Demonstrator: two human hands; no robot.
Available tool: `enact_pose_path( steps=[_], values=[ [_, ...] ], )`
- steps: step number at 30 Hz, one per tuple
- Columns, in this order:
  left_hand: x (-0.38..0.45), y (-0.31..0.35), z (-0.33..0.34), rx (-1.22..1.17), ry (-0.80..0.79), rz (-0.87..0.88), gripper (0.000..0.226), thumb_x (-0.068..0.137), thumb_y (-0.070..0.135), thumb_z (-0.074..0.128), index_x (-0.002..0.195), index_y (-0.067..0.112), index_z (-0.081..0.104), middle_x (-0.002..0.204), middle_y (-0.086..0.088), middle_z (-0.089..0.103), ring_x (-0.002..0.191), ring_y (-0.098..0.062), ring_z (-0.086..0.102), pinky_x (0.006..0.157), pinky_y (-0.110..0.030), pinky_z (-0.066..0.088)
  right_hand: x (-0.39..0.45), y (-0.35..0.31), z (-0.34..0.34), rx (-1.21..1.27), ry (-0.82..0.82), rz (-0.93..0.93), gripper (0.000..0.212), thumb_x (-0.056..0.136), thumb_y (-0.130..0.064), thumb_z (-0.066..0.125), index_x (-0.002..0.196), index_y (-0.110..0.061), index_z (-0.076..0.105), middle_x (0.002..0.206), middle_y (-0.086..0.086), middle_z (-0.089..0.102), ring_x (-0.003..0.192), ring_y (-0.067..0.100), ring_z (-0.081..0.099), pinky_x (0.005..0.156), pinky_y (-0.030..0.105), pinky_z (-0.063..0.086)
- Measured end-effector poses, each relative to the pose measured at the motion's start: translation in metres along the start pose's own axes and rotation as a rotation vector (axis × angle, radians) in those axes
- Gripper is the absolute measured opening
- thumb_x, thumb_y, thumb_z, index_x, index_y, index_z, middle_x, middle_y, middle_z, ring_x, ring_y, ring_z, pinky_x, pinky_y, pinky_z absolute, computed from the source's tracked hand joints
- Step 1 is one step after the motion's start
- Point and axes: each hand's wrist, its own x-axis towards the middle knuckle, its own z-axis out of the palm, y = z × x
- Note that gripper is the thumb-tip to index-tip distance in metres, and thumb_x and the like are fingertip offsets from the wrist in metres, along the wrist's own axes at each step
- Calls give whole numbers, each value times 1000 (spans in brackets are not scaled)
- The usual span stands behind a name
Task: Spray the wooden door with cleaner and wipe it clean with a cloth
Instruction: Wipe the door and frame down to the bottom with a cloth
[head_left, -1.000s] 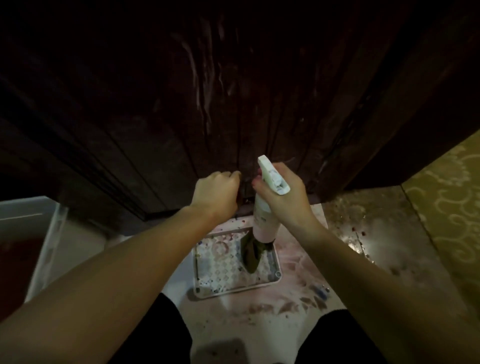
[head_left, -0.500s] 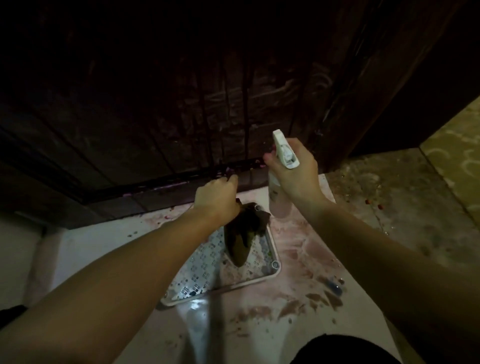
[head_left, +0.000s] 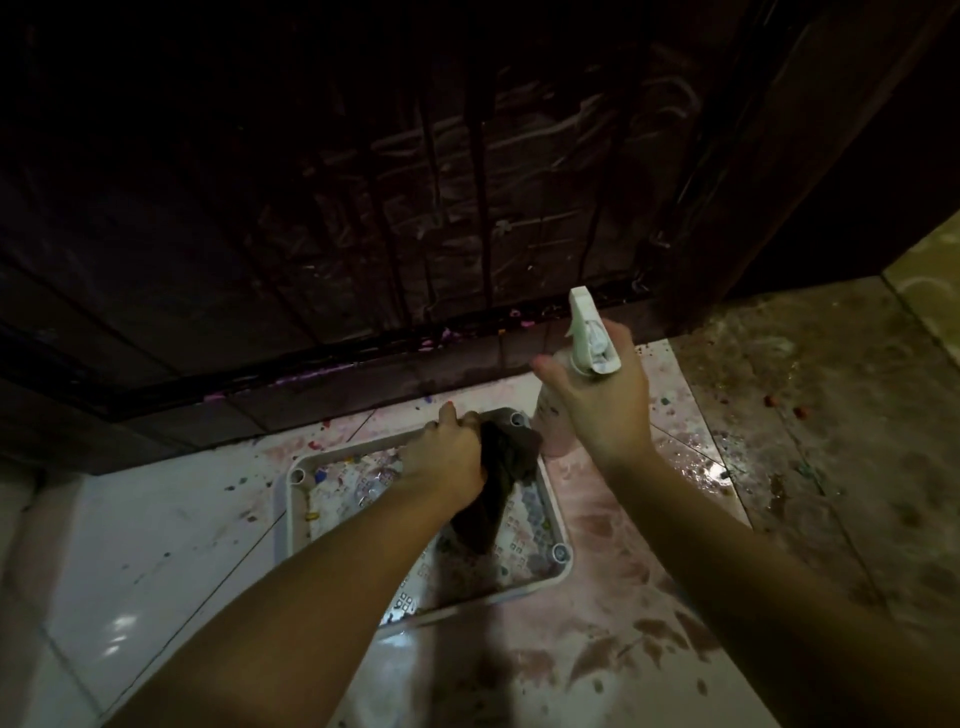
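Observation:
The dark wooden door (head_left: 415, 171) fills the upper view, wet with drip streaks and smears, with pink residue along its lower ledge. My right hand (head_left: 602, 395) grips a spray bottle (head_left: 589, 332) with a white trigger head, its nozzle pointing at the door's lower part. My left hand (head_left: 447, 457) grips a dark cloth (head_left: 501, 478), which hangs down over a grey tray (head_left: 293, 514) on the floor below the door.
The tray, patterned inside, lies on a white tiled floor (head_left: 156, 545) stained pink and brown. To the right the floor (head_left: 810, 415) is dirty and speckled. A yellowish patterned surface (head_left: 930, 265) shows at the right edge.
My left hand has come down from the door's bottom edge to the tray, bringing the cloth with it. The spray bottle rose slightly and the view tilted down.

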Motion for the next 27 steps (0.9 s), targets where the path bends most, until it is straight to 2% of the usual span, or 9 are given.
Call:
enact_pose_path(
  steps=[2, 4, 8, 10, 12, 15, 17, 21, 27],
  values=[
    [2, 1, 5, 13, -11, -29, 53, 92, 28, 61, 136, 11, 39, 134, -14, 38, 118, -36, 49, 87, -46, 47, -10, 11, 3, -80, 92, 85, 78, 58, -54, 82, 122, -27, 47, 117, -1, 56, 109, 17, 57, 90, 38, 51],
    [3, 4, 7, 43, -5, -39, 40, 94, 21, 57, 131, 12, 47, 129, -13, 47, 117, -34, 52, 87, -44, 47, -25, 21, 4, -119, 182, 233, 89, 57, -60, 80, 129, -22, 43, 128, 2, 48, 116, 22, 51, 96, 44, 49],
    [7, 7, 9, 84, 19, -44, 25, 95, 11, 48, 118, 12, 58, 120, -12, 59, 111, -31, 58, 82, -40, 48, -54, 42, 16, 36, 82, 624, 47, 79, -45, 75, 105, -12, 54, 105, 7, 61, 97, 23, 59, 87, 44, 52],
    [7, 8, 10, 86, 17, -38, 26, 95, 10, 46, 116, 14, 60, 118, -11, 61, 109, -31, 60, 80, -39, 47, -59, 52, 28, -40, -43, 658, 33, 84, -40, 71, 88, -11, 57, 91, 8, 64, 83, 22, 61, 75, 39, 52],
    [4, 6, 11, 54, 19, -33, 25, 95, 13, 48, 116, 15, 60, 117, -11, 61, 108, -32, 60, 81, -39, 48, -59, 57, 37, -131, -101, 646, 25, 89, -37, 64, 92, -13, 55, 93, 11, 65, 83, 26, 64, 77, 41, 55],
    [4, -2, 5, -171, 58, -26, 21, 93, 25, 54, 111, 15, 56, 111, -11, 61, 103, -33, 60, 78, -38, 49, -52, 53, 45, -23, -176, 705, 27, 95, -36, 57, 107, -12, 56, 91, 12, 66, 76, 26, 66, 70, 38, 58],
    [3, -7, -6, -390, 57, 32, 7, 91, 24, 55, 91, 17, 53, 97, -10, 60, 95, -32, 59, 70, -33, 45, -44, 43, 52, 108, -261, 811, 36, 95, -44, 55, 115, -15, 56, 103, 13, 66, 85, 27, 67, 71, 38, 59],
    [-7, -12, -36, -741, -113, 123, 8, 88, 13, 57, 82, 8, 60, 78, -6, 60, 72, -18, 56, 60, -27, 40, -24, 18, 66, 295, -344, 932, 50, 90, -61, 53, 108, -16, 67, 112, 14, 67, 94, 29, 67, 80, 47, 58],
    [-26, -28, -87, -931, -219, 265, 19, 82, 2, 70, 74, 19, 68, 73, 4, 64, 66, -5, 59, 63, -22, 48, -6, -21, 70, 325, -289, 846, 25, 96, -12, 50, 108, -3, 69, 96, 24, 68, 85, 39, 68, 72, 49, 59]
  ],
)
